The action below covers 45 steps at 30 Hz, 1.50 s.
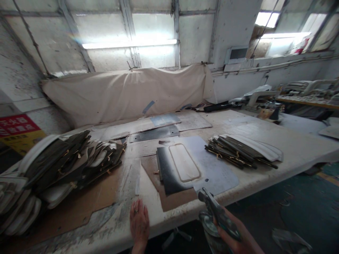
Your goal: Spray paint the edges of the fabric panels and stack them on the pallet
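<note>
- Head view, bottom centre: the person's left hand [139,220] lies palm down at the edge of the worktable [150,206], fingers extended and close together, grasping nothing.
- Head view, lower right: the right hand [235,229], its forearm entering from the bottom edge, is wrapped around a spray gun [215,206], nozzle toward upper left.
- Centre of the frame: a black-sprayed panel [167,173] lies flat, just beyond the nozzle.
</note>
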Available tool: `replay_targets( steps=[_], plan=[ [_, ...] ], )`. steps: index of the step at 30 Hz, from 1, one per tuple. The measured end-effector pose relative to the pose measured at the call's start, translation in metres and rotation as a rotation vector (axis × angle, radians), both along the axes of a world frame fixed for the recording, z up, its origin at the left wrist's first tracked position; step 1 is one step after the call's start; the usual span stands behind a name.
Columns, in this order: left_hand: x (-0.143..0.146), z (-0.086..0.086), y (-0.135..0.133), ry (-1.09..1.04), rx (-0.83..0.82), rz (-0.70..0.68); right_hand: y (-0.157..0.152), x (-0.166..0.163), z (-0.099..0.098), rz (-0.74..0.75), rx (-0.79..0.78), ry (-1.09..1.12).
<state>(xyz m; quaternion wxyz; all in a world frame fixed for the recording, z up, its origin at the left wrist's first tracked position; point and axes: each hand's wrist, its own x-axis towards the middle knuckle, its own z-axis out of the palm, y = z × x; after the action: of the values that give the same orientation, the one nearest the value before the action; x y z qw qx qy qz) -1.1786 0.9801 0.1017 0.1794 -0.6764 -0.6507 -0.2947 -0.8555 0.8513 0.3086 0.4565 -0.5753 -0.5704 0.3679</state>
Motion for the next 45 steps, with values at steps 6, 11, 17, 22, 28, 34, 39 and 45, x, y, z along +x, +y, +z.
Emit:
replay_targets(
  steps=[6, 11, 17, 22, 28, 34, 39, 45],
  plan=[
    [0.002, 0.0, 0.0, -0.005, 0.008, 0.01, -0.004, 0.009, 0.004, -0.065, -0.027, -0.038],
    [0.002, -0.003, 0.002, 0.046, 0.013, 0.011, -0.006, 0.022, 0.003, -0.125, -0.044, -0.032],
    [0.002, -0.001, 0.003, 0.061, -0.003, 0.009, -0.008, 0.037, -0.001, -0.15, -0.082, -0.003],
    [0.002, -0.002, 0.003, 0.062, -0.013, 0.018, -0.012, 0.049, -0.012, -0.188, -0.082, -0.037],
    [0.003, -0.001, 0.003, 0.076, -0.009, 0.016, -0.014, 0.054, -0.021, -0.174, -0.099, -0.071],
    [0.006, 0.005, 0.002, 0.05, -0.014, 0.014, -0.012, 0.036, -0.012, -0.096, -0.126, -0.073],
    [0.005, 0.004, 0.001, 0.027, -0.006, 0.024, -0.008, 0.017, -0.005, -0.088, -0.102, -0.065],
    [0.003, 0.0, 0.003, 0.078, -0.014, 0.03, -0.003, 0.004, -0.005, -0.009, -0.07, -0.066]
  ],
)
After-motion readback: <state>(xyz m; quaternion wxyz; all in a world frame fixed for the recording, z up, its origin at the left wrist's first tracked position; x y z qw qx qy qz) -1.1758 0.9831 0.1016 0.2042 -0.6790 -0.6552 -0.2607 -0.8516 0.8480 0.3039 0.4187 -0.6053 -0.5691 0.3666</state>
